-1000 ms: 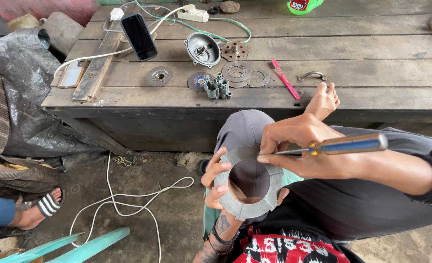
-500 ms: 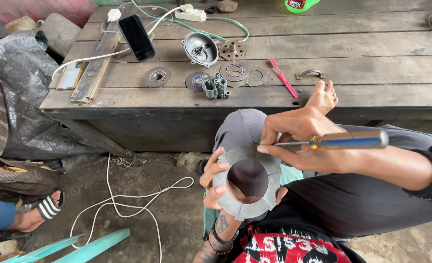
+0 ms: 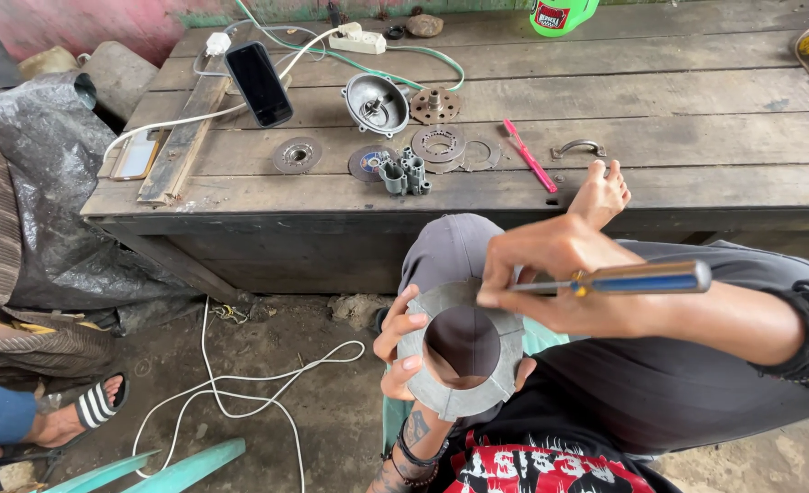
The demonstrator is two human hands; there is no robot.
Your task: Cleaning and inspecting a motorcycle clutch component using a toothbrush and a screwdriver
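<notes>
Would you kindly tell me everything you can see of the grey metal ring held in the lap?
The ring is a thick, dull grey metal piece, octagonal outside with a wide round hole through it. It lies roughly flat over the person's lap, below the wooden bench. The left hand grips its left edge, fingers over the rim. The right hand holds a screwdriver whose tip seems to meet the ring's upper right edge, though the fingers hide the contact.
</notes>
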